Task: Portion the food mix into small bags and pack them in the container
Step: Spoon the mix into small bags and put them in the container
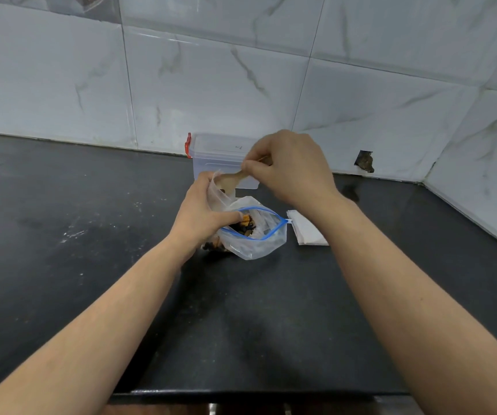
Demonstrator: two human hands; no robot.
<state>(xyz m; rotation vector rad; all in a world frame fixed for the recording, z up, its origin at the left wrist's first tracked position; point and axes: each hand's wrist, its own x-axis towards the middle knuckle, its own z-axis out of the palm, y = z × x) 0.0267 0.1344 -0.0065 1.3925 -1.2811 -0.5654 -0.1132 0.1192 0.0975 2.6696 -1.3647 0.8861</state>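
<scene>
Right hand [289, 166] tipping wooden spoon [231, 179] into small bag [216, 190], left hand [201, 217] gripping

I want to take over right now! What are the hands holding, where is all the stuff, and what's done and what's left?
Left hand: holds a small clear bag open, above the big bag.
Right hand: pinches the handle of a wooden spoon, its bowl at the small bag's mouth.
Big zip bag of food mix: open on the black counter, in front of the hands.
Spare small bags: flat stack to the right of the big bag.
Container: by the wall, behind the hands; its contents cannot be made out.
Done: one portion is being filled.
Left: finish filling, close it, pack it, repeat.
</scene>
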